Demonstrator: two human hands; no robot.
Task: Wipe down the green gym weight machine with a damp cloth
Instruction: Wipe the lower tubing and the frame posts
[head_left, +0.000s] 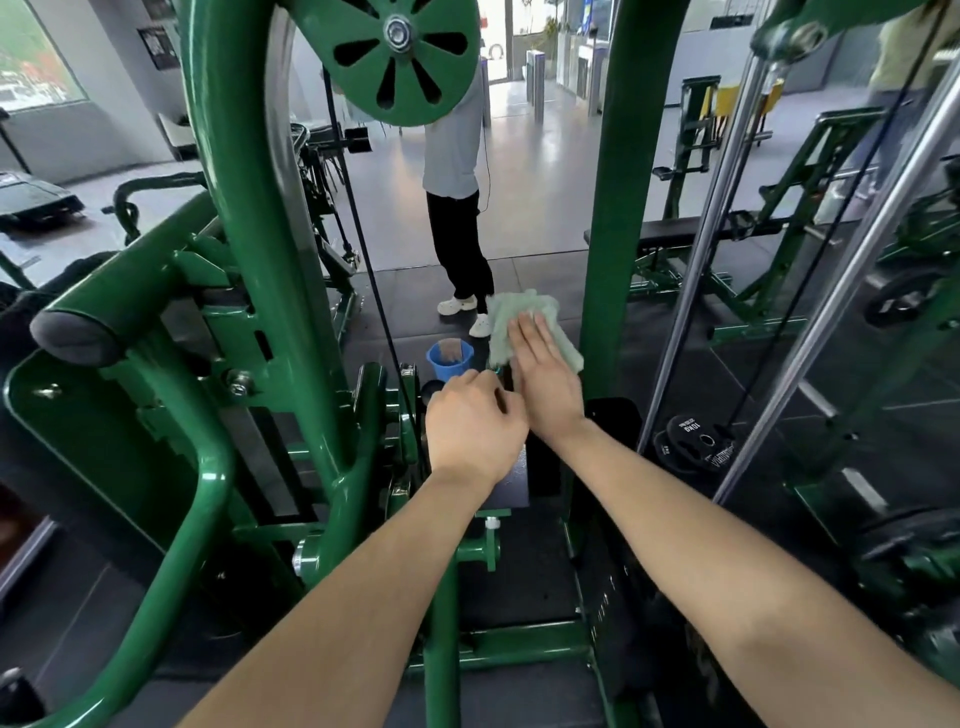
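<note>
The green weight machine fills the view, with a thick upright post (249, 249) on the left and another (621, 208) at centre right. A pale green cloth (511, 317) lies spread on a part of the machine between the posts. My right hand (545, 374) presses flat on the cloth with straight fingers. Beside it, my left hand (475, 423) has its fingers curled round a small part of the machine just left of the cloth; what it grips is mostly hidden. A large green pulley wheel (395, 57) hangs above.
A blue bucket (449, 358) stands on the dark floor beyond my hands. A person in white shoes (457, 228) stands just past it. Chrome guide rods (722, 223) run up on the right. A black weight plate (696, 441) lies at their base.
</note>
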